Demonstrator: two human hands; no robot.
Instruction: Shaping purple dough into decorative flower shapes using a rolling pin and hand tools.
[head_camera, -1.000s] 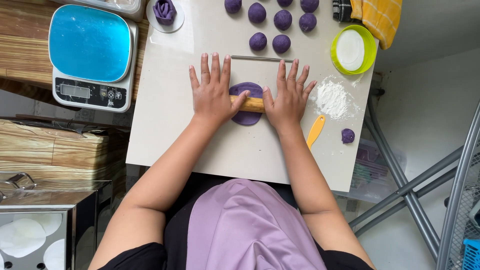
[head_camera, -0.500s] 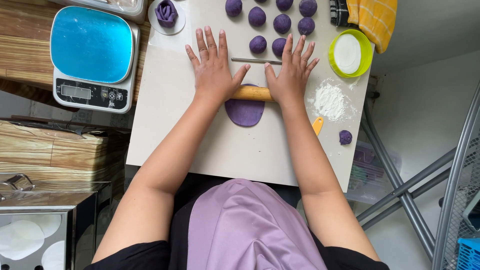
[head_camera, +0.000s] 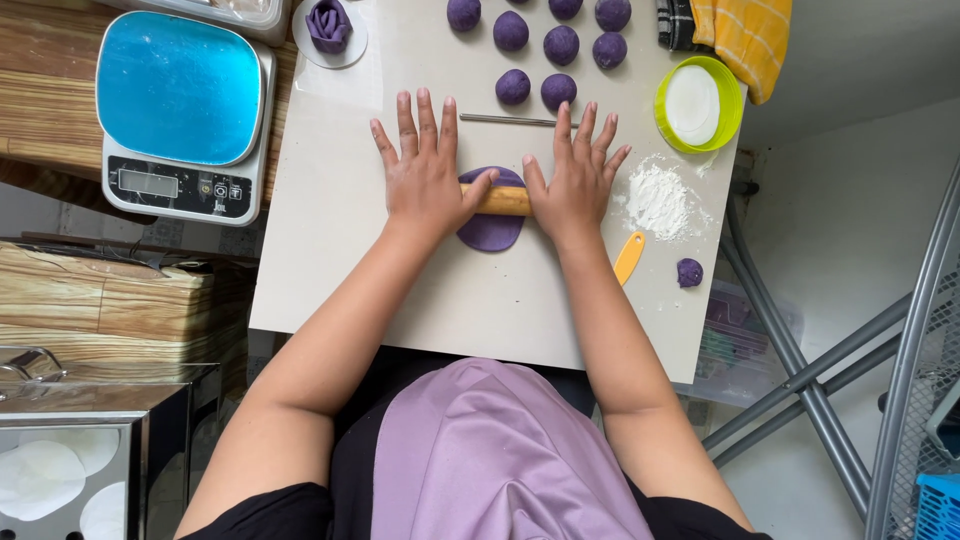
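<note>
Both palms lie flat with fingers spread on a small wooden rolling pin (head_camera: 497, 200), the left hand (head_camera: 425, 180) and right hand (head_camera: 573, 185) gripping nothing, only pressing down. Under the pin, between the hands, a purple dough disc (head_camera: 490, 228) is already flattened on the pale bench (head_camera: 330, 250). Several purple dough balls (head_camera: 545, 45) beyond the fingertips remain unrolled.

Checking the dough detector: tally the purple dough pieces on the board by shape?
Round purple dough balls: 7, some cut off by the top edge
Flattened purple dough disc under the wooden rolling pin: 1
Small purple dough scrap: 1
Total: 9
</note>
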